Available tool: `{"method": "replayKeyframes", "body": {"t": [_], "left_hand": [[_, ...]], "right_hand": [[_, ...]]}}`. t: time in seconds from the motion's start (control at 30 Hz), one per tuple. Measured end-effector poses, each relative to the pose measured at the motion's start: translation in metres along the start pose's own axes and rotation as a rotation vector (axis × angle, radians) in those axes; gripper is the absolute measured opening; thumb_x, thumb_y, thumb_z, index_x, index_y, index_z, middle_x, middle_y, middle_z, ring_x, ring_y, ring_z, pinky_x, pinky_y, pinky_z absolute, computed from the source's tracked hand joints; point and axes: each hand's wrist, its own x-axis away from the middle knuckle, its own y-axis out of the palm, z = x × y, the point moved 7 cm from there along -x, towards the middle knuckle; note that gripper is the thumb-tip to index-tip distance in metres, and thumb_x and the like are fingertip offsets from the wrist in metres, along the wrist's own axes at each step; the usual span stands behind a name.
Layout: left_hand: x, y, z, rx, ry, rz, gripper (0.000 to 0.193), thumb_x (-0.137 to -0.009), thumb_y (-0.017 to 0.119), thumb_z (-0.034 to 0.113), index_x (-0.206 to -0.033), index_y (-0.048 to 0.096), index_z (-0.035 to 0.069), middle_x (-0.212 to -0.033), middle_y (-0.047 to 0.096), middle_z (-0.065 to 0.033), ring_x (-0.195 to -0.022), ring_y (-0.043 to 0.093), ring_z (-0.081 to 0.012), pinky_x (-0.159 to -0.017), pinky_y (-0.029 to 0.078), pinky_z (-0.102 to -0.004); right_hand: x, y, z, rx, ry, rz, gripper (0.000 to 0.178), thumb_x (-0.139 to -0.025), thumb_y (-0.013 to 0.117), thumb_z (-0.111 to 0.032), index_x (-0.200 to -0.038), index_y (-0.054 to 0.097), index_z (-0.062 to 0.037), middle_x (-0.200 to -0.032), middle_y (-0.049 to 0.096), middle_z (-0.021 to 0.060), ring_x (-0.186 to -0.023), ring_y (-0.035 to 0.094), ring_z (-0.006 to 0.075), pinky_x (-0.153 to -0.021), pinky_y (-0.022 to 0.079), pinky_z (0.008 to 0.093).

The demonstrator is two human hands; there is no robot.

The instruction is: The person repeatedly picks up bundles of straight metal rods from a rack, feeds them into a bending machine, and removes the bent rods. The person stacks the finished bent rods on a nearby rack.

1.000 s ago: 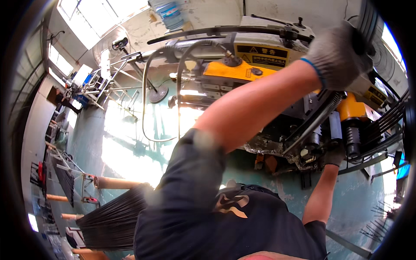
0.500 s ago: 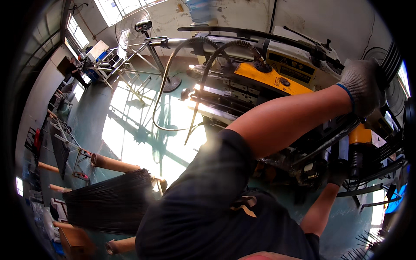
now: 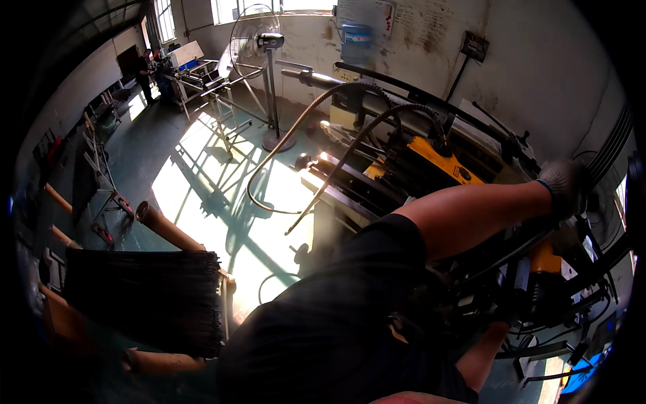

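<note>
Two-handed handling, seemingly — left hand (image 3: 564,185) at the black rods (image 3: 611,148) by the right end of the machine (image 3: 444,161), right hand (image 3: 509,312) low at its near edge; I cannot tell either grip — steadiness seems called for next.

Hands: two, the left hand (image 3: 564,187) and, lower in view, the right hand (image 3: 503,314).
Machine (image 3: 444,161): one, beside both hands.
Curved hoses (image 3: 296,123): two, left of the left hand.
Floor fan (image 3: 270,42): one, farther left.
Water bottle (image 3: 356,44): one, beyond the hands.
Cardboard tubes (image 3: 171,229): at least five, far left of the right hand.
Black bundle (image 3: 141,299): one, same side.
Other person (image 3: 143,75): one, far left of both hands.
</note>
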Motion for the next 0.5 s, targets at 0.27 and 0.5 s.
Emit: {"method": "replayKeyframes", "body": {"t": [0.27,0.5], "left_hand": [[0.004,-0.003,0.001,-0.028,-0.082,-0.022,0.034,-0.08,0.082,0.022,-0.107,0.074,0.002,-0.1,0.076,-0.0234,-0.1,0.075,-0.0391,-0.087,0.06,-0.0423],[0.0,0.001,0.017,-0.021,-0.072,-0.066,0.045,-0.08,0.08,0.022,-0.118,0.069,0.001,-0.108,0.074,-0.0261,-0.107,0.073,-0.0406,-0.093,0.059,-0.0434]], "right_hand": [[-0.002,0.041,0.025,-1.18,0.35,-0.067,0.028,-0.104,0.052,-0.03,-0.083,0.062,-0.0145,-0.079,0.06,0.002,-0.069,0.057,0.0174,-0.062,0.049,0.033],[-0.015,0.024,0.048,-0.886,0.031,-0.123,0.029,-0.106,0.05,-0.03,-0.084,0.061,-0.0155,-0.079,0.058,-0.0003,-0.068,0.056,0.0152,-0.061,0.049,0.0317]]}}
